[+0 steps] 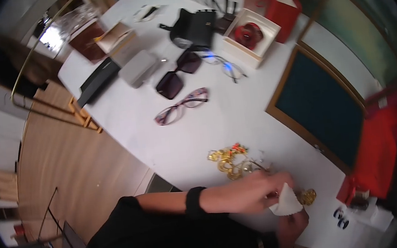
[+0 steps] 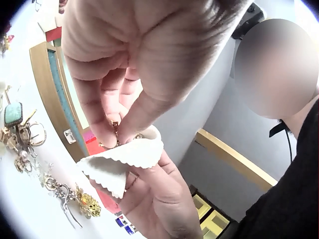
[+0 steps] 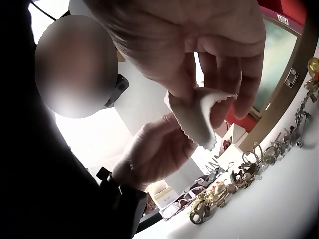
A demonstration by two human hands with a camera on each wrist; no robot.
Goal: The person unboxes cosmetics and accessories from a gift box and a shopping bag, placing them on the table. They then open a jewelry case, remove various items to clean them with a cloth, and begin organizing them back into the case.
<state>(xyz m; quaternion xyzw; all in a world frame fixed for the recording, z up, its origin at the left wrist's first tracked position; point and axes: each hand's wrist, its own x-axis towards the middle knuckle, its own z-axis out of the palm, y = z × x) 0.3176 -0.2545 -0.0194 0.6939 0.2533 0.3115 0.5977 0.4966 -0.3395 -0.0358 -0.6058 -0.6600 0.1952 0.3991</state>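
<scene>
My left hand (image 1: 245,192) pinches a small gold-coloured piece of jewellery (image 2: 116,128) between thumb and fingers; most of it is hidden by the fingers and the cloth. A white polishing cloth (image 2: 127,155) with a scalloped edge is held by my right hand (image 3: 199,45), folded up around the piece. Both hands meet over the near edge of the table. Close by lie gold-toned jewellery (image 1: 222,156), a ring with a turquoise stone (image 2: 14,113) and a gold flower-shaped piece (image 2: 88,204).
Patterned eyeglasses (image 1: 173,112), dark sunglasses (image 1: 170,85) and clear glasses (image 1: 227,66) lie farther up the white table (image 1: 146,135). Behind them are a black bag (image 1: 196,30) and an open box (image 1: 255,57) with a red item. A framed dark board (image 1: 321,105) lies to the right.
</scene>
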